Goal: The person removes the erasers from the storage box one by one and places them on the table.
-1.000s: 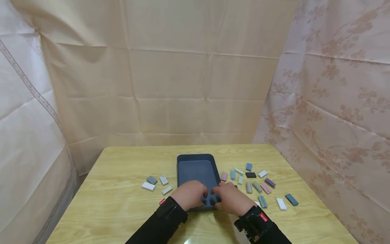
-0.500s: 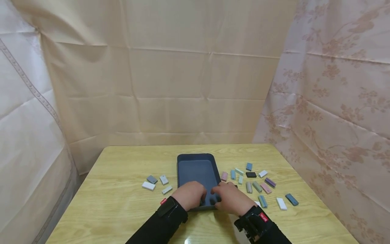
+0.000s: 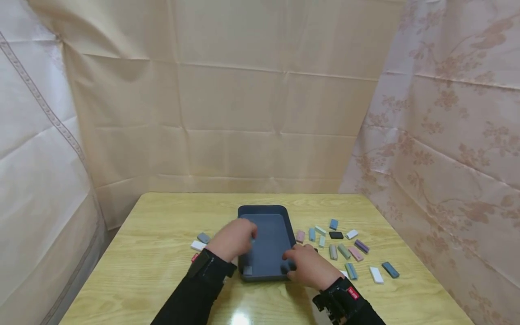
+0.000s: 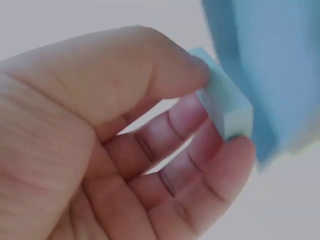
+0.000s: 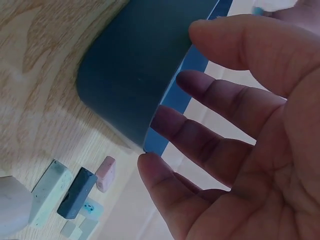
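A dark blue-grey tray [image 3: 268,228] lies on the table in front of me. Over its left rim is my left hand [image 3: 231,240]; its thumb and fingertips pinch a small pale blue-green rectangular block [image 4: 227,102], hidden in the head view. At the tray's right front side, my right hand [image 3: 310,266] keeps its fingers spread and slightly bent. Its fingertips are at the rim in the right wrist view, with nothing pinched between them. A light square piece [image 3: 247,270] shows in the tray's front left corner.
Several coloured blocks lie scattered right of the tray, among them a black one [image 3: 336,235], a purple one [image 3: 361,246] and a dark blue one [image 3: 390,270]. Grey [image 3: 203,238] and white blocks [image 3: 198,245] lie on the left, partly behind my left arm.
My left hand has lifted from the tray's front part and moved left and away from me to the left rim, uncovering the light square piece. The right hand has stayed nearly still.
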Motion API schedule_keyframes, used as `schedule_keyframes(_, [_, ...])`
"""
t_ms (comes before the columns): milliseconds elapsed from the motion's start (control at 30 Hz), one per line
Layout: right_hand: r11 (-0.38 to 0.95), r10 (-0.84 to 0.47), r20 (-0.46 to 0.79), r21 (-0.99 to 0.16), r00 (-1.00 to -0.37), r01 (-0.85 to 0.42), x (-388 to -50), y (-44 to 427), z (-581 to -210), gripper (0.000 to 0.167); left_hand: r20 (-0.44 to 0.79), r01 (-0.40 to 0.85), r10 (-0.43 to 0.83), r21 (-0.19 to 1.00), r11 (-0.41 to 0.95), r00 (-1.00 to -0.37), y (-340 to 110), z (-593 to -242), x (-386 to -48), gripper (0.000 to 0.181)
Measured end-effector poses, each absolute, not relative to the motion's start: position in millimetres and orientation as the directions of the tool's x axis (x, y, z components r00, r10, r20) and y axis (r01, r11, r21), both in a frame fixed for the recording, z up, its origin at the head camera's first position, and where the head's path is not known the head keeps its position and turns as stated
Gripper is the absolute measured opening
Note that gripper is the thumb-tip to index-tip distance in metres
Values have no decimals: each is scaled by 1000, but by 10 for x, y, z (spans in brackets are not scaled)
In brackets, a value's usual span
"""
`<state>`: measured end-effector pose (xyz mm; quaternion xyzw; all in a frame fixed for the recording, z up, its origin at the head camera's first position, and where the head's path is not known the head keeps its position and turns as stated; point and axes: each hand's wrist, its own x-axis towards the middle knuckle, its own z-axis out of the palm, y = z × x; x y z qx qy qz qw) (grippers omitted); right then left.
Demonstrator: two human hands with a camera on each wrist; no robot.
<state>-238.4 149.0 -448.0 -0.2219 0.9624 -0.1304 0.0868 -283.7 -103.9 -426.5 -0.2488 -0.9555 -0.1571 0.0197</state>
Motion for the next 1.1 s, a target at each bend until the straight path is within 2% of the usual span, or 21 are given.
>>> schedule_keyframes(167, [872, -439, -122, -297, -890, -389, -2378, 1496, -4479, 32, 90, 189, 166, 390, 902, -982, -1864, -4159, -3017, 15])
schedule_keyframes(300, [871, -438, -129, -304, -890, -385, -2367, 1503, -4480, 32, -1, 0, 0, 434, 901, -1000, -2465, -4290, -3063, 8])
schedule_keyframes(400, [871, -437, -124, -305, -891, -385, -2351, 1503, -4476, 32, -57, -65, -45, 443, 894, -997, -2772, -4413, -3074, 1])
schedule_keyframes(533, [873, -434, -116, -299, -893, -386, -2331, 1508, -4481, 32, -96, -82, -45, 427, 900, -994, -2976, -4524, -3087, 5])
schedule_keyframes(767, [867, -449, -110, -294, -887, -402, -2322, 1505, -4472, 32, -132, -111, -61, 416, 902, -989, -2958, -4560, -3053, 10])
schedule_keyframes(833, [864, -457, -107, -291, -883, -411, -2325, 1505, -4476, 32, -90, -97, -65, 413, 906, -994, -2912, -4539, -3053, 8])
schedule_keyframes(967, [860, -464, -109, -294, -879, -417, -2334, 1511, -4484, 32, 48, -1, -23, 405, 914, -999, -2689, -4413, -3070, 28])
schedule_keyframes(1100, [864, -457, -114, -295, -882, -409, -2350, 1519, -4482, 33, 161, 182, 128, 386, 904, -979, -2146, -4228, -3032, 31])
